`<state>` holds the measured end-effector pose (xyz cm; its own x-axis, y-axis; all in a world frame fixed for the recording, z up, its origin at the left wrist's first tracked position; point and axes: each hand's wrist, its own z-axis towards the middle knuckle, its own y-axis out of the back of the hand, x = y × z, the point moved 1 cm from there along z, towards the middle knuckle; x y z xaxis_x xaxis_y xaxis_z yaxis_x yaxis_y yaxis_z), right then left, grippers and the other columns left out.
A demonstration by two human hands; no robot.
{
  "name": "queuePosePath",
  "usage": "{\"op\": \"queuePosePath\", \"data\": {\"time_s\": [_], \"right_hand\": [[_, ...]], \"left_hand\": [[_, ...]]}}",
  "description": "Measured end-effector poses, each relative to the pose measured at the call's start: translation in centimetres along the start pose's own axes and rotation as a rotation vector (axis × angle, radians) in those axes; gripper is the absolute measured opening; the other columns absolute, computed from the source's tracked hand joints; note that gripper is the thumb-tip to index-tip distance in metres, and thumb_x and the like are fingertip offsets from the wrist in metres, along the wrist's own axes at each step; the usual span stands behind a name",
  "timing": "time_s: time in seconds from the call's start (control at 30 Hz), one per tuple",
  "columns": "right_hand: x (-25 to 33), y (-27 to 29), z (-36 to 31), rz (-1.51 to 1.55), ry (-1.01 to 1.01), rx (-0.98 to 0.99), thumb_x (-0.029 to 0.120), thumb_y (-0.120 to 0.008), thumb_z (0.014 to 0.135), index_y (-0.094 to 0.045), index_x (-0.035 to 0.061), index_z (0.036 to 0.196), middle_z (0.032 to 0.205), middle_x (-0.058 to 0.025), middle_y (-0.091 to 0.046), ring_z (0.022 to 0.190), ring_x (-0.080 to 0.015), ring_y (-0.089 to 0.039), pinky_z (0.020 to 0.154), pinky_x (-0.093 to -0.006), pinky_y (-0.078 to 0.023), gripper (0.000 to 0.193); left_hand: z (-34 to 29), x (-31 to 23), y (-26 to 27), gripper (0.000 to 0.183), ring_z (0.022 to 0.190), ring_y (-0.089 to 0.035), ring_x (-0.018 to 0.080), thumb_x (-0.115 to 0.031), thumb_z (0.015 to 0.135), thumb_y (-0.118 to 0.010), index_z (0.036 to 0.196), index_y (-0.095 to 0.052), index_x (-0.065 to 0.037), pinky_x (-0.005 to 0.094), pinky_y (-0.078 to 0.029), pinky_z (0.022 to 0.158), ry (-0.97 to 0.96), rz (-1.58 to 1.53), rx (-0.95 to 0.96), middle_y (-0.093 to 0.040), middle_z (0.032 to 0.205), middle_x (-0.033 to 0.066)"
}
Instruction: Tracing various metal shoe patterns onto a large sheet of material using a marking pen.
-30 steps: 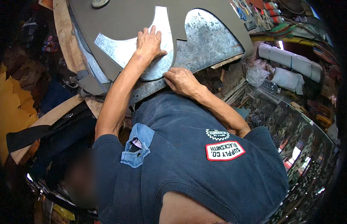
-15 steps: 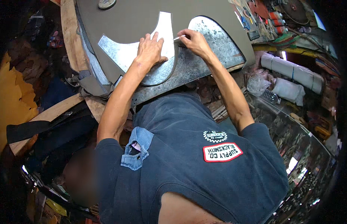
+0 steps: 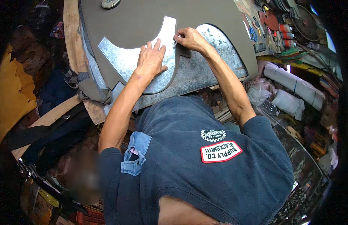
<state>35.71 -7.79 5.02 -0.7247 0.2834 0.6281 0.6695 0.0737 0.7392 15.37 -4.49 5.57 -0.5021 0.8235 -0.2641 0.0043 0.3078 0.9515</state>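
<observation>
1. Head view: left hand (image 3: 151, 60) lay flat, fingers spread, pressing on a curved galvanized metal template (image 3: 138, 63), which sat near centre-top of the frame.
2. The template rested on a dark grey-brown sheet (image 3: 144, 20) that covered a wooden board (image 3: 71, 30) at 11 o'clock.
3. Right hand (image 3: 189, 38) was at 1 o'clock from the left hand, at the template's right edge; fingers pinched together on a small thin tool, too small to identify.
4. A larger metal sheet (image 3: 215, 48) with a rounded top lay under the right hand, at 3 o'clock from the template.
5. A round dial-like object (image 3: 109, 3) sat at 12 o'clock, on the frame edge.
6. Rolled pale material (image 3: 294, 88) lay at 3 o'clock, well apart from the hands.
</observation>
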Motion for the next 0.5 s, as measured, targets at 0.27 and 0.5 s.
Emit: {"op": "queuePosePath", "data": {"time_s": [0.27, 0.5], "right_hand": [[-2.2, 2.9, 7.8, -0.131, 0.063, -0.193, 0.014, -0.057, 0.082, -0.071, 0.0043, 0.093, 0.088, -0.0197, -0.070, 0.083, -0.0337, -0.068, 0.078, -0.0434, -0.052, 0.020], [-3.2, 5.0, 6.2, 0.187, -0.044, -0.314, 0.019, -0.059, 0.090, -0.068, -0.0005, 0.098, 0.080, -0.0104, -0.069, 0.081, -0.0194, -0.068, 0.068, -0.0314, -0.051, 0.023]], "left_hand": [[0.0, -0.1, 0.3, 0.075, 0.115, -0.049, 0.0356, -0.034, 0.065, -0.082, 0.128, -0.053, -0.006, 0.0465, -0.043, 0.094, 0.006, -0.036, 0.002, -0.045, 0.140, 0.0174], [-0.3, 0.2, -0.1, 0.073, 0.115, -0.048, 0.0337, -0.032, 0.063, -0.084, 0.125, -0.055, -0.006, 0.0449, -0.043, 0.090, 0.001, -0.089, -0.065, -0.044, 0.139, 0.0158]]}}
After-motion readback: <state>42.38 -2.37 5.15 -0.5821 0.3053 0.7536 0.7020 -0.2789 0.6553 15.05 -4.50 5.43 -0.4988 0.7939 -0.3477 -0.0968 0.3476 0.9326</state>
